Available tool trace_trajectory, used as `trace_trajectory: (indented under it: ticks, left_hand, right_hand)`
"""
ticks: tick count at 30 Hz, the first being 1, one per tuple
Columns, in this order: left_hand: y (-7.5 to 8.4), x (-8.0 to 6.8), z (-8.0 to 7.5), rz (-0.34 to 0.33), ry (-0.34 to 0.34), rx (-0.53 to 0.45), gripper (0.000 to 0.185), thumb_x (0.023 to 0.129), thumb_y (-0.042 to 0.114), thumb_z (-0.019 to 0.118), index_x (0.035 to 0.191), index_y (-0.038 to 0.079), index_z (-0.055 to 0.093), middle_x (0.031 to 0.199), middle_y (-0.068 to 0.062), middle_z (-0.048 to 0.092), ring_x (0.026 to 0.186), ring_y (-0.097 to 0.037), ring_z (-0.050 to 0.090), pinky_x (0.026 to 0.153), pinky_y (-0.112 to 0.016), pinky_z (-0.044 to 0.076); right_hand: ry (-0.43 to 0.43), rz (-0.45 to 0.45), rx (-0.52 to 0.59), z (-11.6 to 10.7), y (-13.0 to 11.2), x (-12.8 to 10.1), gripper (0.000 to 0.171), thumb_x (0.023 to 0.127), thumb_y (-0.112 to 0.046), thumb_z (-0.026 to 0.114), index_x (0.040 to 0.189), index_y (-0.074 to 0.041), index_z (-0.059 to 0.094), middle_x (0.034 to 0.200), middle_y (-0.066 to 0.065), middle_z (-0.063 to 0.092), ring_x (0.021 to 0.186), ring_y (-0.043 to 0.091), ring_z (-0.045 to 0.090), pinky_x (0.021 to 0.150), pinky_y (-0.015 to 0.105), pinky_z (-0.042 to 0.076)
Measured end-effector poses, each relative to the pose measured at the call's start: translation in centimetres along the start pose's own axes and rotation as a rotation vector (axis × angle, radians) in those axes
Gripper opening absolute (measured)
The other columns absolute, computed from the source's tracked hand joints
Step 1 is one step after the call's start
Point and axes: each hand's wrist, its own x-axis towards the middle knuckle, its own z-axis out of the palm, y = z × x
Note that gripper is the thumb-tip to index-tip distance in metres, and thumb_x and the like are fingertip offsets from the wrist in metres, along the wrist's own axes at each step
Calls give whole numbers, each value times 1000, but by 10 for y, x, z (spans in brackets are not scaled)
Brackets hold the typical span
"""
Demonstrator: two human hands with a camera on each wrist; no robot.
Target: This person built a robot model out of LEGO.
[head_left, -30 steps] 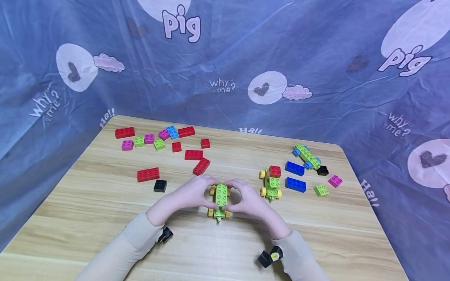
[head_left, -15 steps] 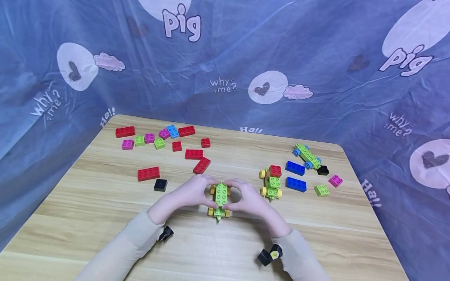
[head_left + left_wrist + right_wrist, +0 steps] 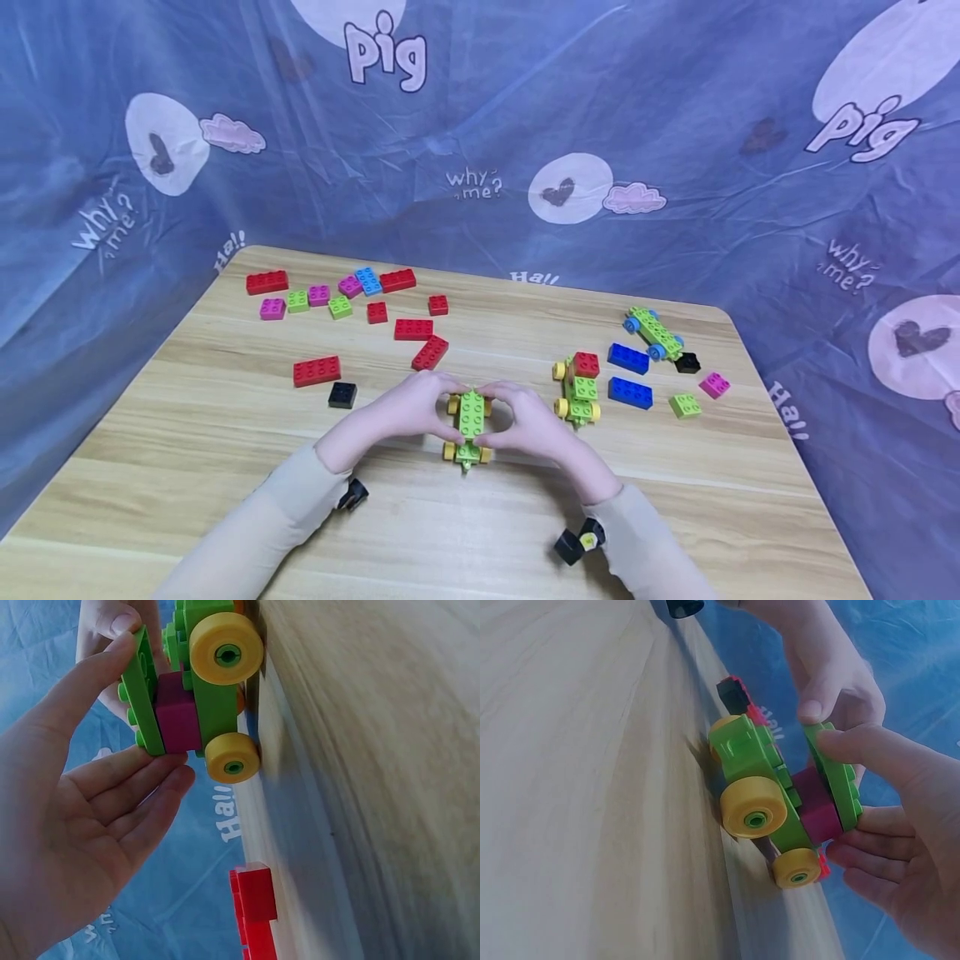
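Near the surface's [image 3: 225, 467] front edge, the left hand [image 3: 408, 410] and right hand [image 3: 528, 423] each pinch the green plate [image 3: 472, 414] atop the wheeled car [image 3: 769, 799], thumbs on top, steadying it on its wheels while pressing down.

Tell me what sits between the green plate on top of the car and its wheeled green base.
A magenta brick sits sandwiched between the green top plate and the wheeled green base; both wrist views show it, the head view does not.
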Motion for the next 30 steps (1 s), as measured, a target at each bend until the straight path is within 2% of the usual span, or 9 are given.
trace_trajectory:
  ticks: [16, 30]
  left_hand:
    - [1, 1, 0, -30, -13, -34, 73, 69, 32, 88, 130, 3, 61, 131, -13, 63, 120, -30, 59, 103, -45, 47]
    - [2, 0, 1, -41, -16, -34, 71, 70, 31, 88, 130, 3, 62, 131, -12, 64, 121, -30, 58, 103, -45, 48]
  right_hand:
    - [-17, 19, -5, 0, -1, 0, 66, 73, -30, 84, 130, -4, 61, 130, 12, 63, 122, 30, 59, 105, 49, 45]
    - [20, 16, 2, 5, 1, -2, 67, 73, -28, 83, 130, -2, 60, 132, 15, 62, 124, 32, 57, 107, 51, 43]
